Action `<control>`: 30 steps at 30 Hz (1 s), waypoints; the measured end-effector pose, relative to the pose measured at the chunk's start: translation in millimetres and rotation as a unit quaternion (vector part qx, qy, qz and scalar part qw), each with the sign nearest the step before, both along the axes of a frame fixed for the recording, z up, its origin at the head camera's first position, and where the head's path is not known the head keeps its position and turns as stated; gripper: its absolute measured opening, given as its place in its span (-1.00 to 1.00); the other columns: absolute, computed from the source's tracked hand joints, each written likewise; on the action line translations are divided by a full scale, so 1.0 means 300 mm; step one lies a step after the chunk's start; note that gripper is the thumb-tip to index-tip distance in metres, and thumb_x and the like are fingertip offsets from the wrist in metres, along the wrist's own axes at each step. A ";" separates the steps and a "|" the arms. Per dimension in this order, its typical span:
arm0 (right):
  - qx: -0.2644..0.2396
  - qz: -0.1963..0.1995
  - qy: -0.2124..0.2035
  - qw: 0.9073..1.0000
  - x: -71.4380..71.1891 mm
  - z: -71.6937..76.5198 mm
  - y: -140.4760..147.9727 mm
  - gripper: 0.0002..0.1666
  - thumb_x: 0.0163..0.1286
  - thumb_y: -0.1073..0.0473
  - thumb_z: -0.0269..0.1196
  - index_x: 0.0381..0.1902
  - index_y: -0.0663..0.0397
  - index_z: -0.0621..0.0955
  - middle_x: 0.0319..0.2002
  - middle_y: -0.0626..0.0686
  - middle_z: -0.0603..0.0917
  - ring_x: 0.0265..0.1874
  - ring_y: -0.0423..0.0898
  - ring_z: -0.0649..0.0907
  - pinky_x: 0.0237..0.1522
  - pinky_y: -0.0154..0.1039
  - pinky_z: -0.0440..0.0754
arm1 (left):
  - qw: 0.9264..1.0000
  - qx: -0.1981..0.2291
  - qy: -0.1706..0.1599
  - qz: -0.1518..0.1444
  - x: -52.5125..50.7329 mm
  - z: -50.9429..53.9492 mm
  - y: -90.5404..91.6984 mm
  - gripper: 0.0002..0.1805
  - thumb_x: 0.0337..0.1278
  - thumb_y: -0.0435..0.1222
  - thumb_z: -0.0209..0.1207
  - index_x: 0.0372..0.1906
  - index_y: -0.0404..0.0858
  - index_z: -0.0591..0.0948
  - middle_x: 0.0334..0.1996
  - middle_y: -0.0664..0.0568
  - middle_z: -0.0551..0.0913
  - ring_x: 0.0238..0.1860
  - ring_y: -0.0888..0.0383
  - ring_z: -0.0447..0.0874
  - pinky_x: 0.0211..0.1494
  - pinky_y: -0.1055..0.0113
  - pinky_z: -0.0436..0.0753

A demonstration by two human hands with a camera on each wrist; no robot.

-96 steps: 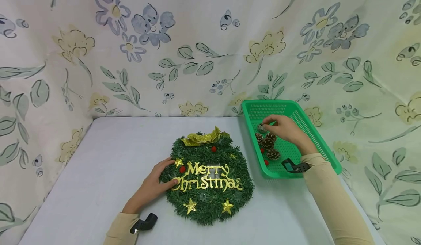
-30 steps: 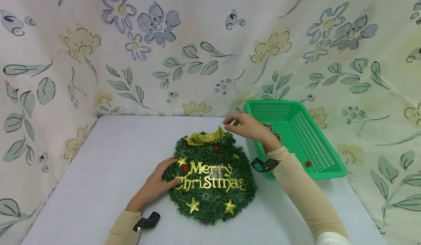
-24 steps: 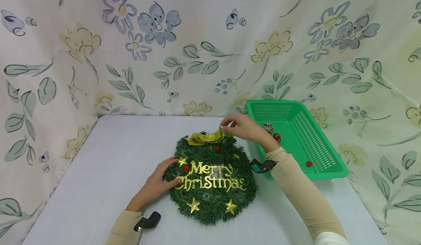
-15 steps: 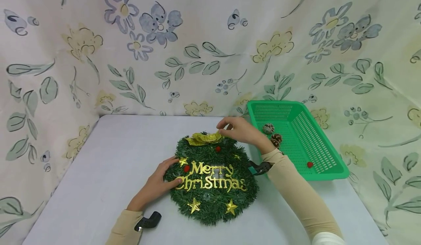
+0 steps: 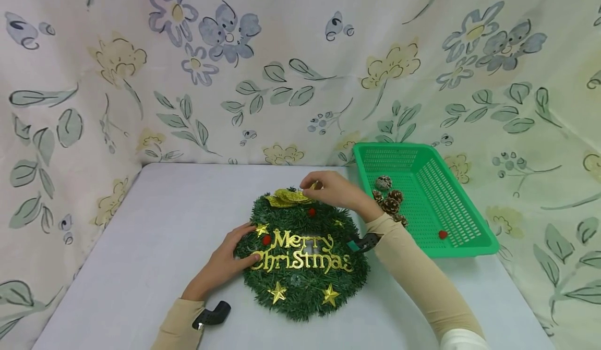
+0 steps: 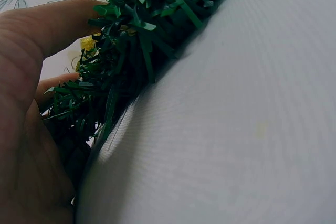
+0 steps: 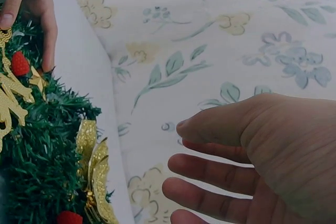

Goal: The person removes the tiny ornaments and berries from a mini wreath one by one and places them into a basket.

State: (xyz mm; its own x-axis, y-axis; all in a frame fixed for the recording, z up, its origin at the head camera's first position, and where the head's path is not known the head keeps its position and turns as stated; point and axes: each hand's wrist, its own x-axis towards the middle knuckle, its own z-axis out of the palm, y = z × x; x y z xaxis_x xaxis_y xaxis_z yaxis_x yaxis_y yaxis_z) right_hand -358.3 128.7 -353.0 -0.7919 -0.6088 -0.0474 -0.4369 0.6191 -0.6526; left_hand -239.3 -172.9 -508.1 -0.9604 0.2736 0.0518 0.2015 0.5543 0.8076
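A green tinsel wreath [image 5: 305, 303] lies on the white table, with gold "Merry Christmas" lettering [image 5: 300, 260], gold stars [image 5: 277, 291] and red berries [image 5: 266, 240]. Across its left rim my left hand [image 5: 224, 258] holds it, thumb near the "C" and fingers by a star. My right hand [image 5: 335, 189] hovers at the gold bow [image 5: 286, 197] on the wreath's top, partly covering it. In the right wrist view, thumb and index tips are close together, the other fingers loosely bent, nothing visible between them. A gap shows there between the fingers and the gold bow [image 7: 97, 171].
Right of the wreath stands a green basket [image 5: 462, 204] holding several brown pine cones [image 5: 391, 204], a frosted pine cone [image 5: 383, 183] and a red berry [image 5: 443, 234]. Floral fabric [image 5: 300, 125] hangs behind the white table [image 5: 141, 266].
My right hand has left the basket and moved left to the wreath's bow, shifting slightly further left and down over the last second. The left hand keeps its place on the rim.
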 end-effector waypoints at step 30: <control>-0.004 0.037 -0.050 0.998 0.030 -0.072 -0.097 -0.64 0.53 0.09 0.22 0.18 0.12 0.62 0.04 0.04 0.70 -0.20 -0.01 0.68 -0.26 -0.25 0.63 | 1.000 0.015 -0.002 -0.003 0.000 0.003 -0.001 -0.17 0.25 0.07 0.32 0.55 0.01 0.27 0.61 -0.09 0.10 0.59 -0.27 0.07 0.42 -0.46 0.25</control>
State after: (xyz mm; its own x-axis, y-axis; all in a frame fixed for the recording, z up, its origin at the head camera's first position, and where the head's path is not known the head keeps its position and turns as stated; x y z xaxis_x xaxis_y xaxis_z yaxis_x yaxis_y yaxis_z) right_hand -349.3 99.5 -374.7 -0.7361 -0.6665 -0.1185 -0.4135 0.5813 -0.7008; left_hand -239.2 -173.4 -507.1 -0.9589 0.2779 0.0571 0.2022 0.5284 0.8246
